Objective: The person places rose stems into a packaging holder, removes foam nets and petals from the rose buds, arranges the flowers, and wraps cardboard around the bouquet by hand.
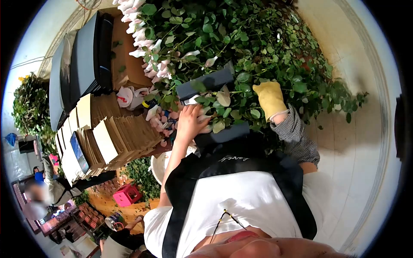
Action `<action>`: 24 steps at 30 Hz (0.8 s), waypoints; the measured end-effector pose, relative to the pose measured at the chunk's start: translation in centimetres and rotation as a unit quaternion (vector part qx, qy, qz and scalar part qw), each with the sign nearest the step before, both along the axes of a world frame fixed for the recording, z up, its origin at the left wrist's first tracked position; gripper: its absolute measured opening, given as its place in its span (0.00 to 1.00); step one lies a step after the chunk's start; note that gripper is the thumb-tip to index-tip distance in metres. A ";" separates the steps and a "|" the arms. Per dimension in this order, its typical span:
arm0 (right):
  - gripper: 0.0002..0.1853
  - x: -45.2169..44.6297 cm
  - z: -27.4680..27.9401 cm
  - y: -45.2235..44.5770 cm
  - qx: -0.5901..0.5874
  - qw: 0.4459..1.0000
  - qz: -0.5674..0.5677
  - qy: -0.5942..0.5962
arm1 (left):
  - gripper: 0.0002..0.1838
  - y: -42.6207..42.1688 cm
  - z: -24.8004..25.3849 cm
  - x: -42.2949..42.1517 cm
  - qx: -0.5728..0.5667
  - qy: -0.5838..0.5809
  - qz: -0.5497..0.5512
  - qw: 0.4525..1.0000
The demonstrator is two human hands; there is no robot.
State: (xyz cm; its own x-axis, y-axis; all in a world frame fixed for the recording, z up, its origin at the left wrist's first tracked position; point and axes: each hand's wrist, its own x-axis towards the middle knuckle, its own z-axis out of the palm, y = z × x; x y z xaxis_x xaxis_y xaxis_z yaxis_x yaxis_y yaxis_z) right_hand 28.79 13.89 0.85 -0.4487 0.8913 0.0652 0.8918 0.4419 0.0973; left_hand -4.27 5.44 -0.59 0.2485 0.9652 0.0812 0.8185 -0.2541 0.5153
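My bare left hand [191,122] is closed around pale rose heads [205,117], its fingers bent over them. My right hand [271,100], in a yellow glove, is closed among the leafy stems [241,112] of these roses; the stems inside the fist are hidden. The roses lie between a dark grey ribbed pad [205,85] and a second dark pad [228,134] close to my apron [234,165]. Beyond them is a big pile of green rose stems [232,38], with pale sleeved rose heads [140,36] along its left edge.
Stacked cardboard sheets [116,137] and dark grey panels [84,60] stand to my left. Pink petals [162,120] lie beside my left hand. A pink stool [127,195] is on the leaf-strewn floor. Other people [53,189] are at the lower left. A pale wall [357,163] is right.
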 end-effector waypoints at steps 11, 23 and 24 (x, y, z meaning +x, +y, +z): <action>0.30 4.7 1.9 6.0 -0.500 0.821 0.004 0.277 | 0.32 2.1 0.3 0.9 0.014 0.053 -0.022 0.998; 0.21 -4.6 -14.9 15.1 -0.230 0.956 0.165 0.077 | 0.28 0.2 -2.5 0.9 0.055 0.012 0.066 0.996; 0.19 -4.2 -14.1 15.0 -0.246 0.941 0.186 0.141 | 0.28 0.1 -2.5 0.8 0.058 0.010 0.067 0.996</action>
State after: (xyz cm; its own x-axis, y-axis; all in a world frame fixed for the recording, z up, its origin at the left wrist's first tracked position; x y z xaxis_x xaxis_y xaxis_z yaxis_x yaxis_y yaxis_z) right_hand 24.63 28.86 -13.27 -0.7624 0.6293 -0.1508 0.6262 0.6585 -0.4175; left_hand -3.42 5.51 -3.08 0.1202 0.9742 0.1909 0.8585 -0.1986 0.4729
